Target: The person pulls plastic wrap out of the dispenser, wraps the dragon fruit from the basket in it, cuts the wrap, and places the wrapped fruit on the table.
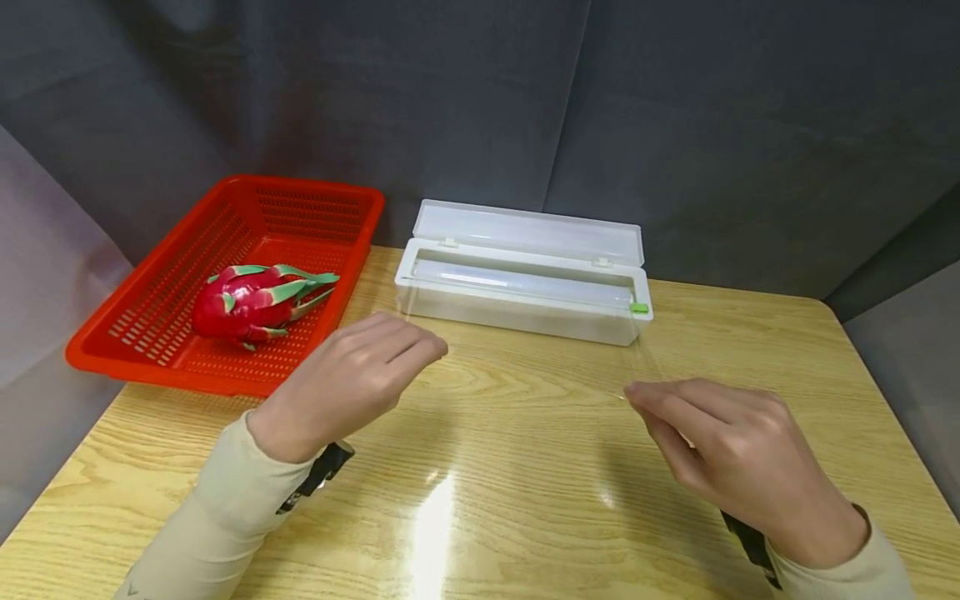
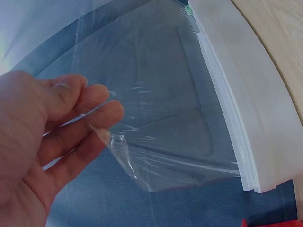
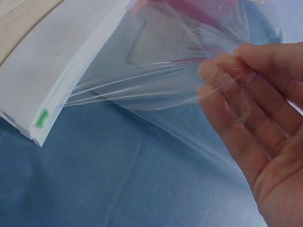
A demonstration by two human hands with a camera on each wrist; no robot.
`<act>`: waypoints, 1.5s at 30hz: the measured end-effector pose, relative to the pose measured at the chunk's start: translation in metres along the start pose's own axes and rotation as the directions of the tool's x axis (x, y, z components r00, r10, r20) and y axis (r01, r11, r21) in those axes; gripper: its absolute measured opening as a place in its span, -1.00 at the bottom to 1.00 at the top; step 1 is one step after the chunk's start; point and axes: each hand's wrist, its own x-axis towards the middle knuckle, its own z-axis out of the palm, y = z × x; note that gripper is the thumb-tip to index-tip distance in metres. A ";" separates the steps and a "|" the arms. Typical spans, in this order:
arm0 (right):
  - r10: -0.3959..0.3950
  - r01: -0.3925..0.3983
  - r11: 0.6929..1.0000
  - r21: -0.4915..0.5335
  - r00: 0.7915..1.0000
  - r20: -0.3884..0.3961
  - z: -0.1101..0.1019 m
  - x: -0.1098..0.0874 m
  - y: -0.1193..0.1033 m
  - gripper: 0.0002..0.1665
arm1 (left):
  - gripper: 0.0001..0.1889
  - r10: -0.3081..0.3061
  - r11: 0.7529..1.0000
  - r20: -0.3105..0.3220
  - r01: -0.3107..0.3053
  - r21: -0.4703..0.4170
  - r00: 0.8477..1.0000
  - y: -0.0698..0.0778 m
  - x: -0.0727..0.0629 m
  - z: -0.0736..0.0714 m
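Observation:
A sheet of clear plastic wrap point(image 2: 165, 118) stretches from a white dispenser box point(image 1: 517, 321) toward both hands. My left hand point(image 1: 356, 379) pinches one corner of the sheet between thumb and fingers, as the left wrist view shows. The opposite corner is pinched by my right hand point(image 1: 731, 446); in the right wrist view creases run through the film point(image 3: 156, 80) to those fingertips. Inside the box lies the wrap roll point(image 1: 517, 283), with the lid point(image 1: 525, 232) tipped back. A green slider point(image 1: 639, 308) sits at the right end of the box's front edge.
At the left stands a red plastic basket point(image 1: 97, 358) with slotted sides, holding a red dragon fruit point(image 1: 247, 304) with green scales. Everything is on a wood-grain table point(image 1: 510, 533). A dark grey curtain point(image 1: 465, 100) hangs directly behind the box.

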 end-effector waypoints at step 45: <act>-0.050 0.056 0.998 0.033 0.985 -0.167 -0.014 0.006 -0.015 -0.52 | -0.87 0.055 0.997 -0.118 -0.060 -0.039 0.991 0.005 0.001 -0.013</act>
